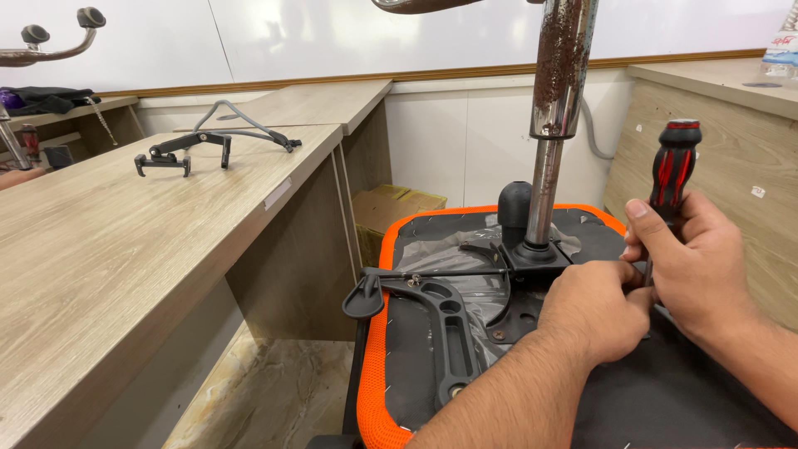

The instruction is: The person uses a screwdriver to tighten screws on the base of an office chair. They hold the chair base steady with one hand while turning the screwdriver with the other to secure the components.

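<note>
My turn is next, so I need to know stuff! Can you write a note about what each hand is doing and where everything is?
Right hand: shut on the red-and-black screwdriver, tip down by the black mechanism plate.
Left hand: fist at the plate, beside the screwdriver shaft; what it pinches is hidden.
Upside-down orange-edged seat, rusty gas cylinder standing in the plate, black armrest bracket on.
Screw progress cannot be told.
</note>
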